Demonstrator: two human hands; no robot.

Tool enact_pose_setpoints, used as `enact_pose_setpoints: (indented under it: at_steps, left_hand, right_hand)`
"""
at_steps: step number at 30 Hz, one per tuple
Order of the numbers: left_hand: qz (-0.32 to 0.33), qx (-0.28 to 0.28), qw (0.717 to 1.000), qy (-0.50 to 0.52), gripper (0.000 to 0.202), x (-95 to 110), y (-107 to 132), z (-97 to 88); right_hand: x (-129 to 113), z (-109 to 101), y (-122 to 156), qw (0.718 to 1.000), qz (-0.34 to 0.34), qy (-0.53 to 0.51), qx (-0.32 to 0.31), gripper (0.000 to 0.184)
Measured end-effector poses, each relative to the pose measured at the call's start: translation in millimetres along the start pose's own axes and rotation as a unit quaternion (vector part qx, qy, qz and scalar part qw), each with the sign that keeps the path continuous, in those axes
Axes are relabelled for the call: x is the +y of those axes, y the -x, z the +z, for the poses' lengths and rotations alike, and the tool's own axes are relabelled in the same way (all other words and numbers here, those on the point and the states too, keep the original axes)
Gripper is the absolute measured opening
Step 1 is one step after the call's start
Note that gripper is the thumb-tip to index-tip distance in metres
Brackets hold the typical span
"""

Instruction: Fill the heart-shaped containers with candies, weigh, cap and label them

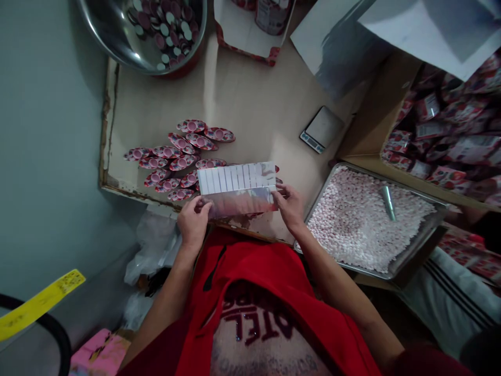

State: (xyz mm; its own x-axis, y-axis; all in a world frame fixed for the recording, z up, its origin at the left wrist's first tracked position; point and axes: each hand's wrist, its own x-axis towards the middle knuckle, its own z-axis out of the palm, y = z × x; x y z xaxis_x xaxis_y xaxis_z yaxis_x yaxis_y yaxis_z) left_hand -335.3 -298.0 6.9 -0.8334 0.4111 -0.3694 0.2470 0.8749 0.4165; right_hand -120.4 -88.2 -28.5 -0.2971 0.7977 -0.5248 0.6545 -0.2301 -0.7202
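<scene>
My left hand (192,220) and my right hand (288,205) each pinch one end of a shiny rectangular sheet (237,188), white with ruled strips on top and reflective below. The sheet is held flat just above the near edge of the beige table (250,109). Right behind it, several oval red-and-pink patterned packets (178,159) lie in rows on the table; the sheet hides some of them.
A steel bowl (113,36) of round lids sits at the far left. A metal tray (426,237) of small pink-white pellets, with a metal scoop (388,201) on it, is at right. A small digital scale (322,129), cardboard boxes of printed packets (454,130).
</scene>
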Motion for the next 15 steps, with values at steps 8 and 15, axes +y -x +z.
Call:
enact_pose_setpoints:
  at_steps: [8,15]
  left_hand:
    - [-0.031,0.045,0.998,0.043,0.027,10,-6,-6.6]
    - [-0.118,-0.118,0.922,0.350,0.047,4,-25,-8.7]
  right_hand:
    - [-12,-4,10,0.999,-0.023,0.034,0.013,0.038]
    - [-11,-3,7,0.994,0.007,-0.111,-0.009,0.025]
